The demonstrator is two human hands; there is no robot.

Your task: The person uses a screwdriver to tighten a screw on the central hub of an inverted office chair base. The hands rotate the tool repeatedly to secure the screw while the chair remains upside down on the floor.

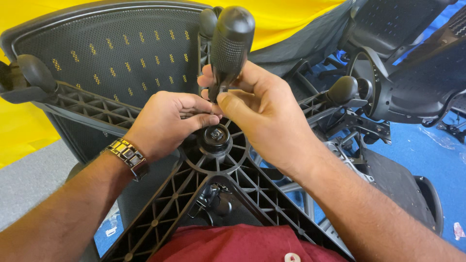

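gripping a ribbed black screwdriver handle (230,43), right hand (262,114); left hand (167,121) pinching its shaft.

Pretty much all black here: the chair base (213,194), textured tool handle (230,43), and mesh backrest (121,53) with yellow specks. Yellow cloth (29,121), blue floor (432,160), dark red shirt (238,245).

Floor: blue carpet (437,160), grey strip (29,179) at left
Backdrop: yellow sheet (29,14)
Furniture: more black chair parts (417,82) lying at right
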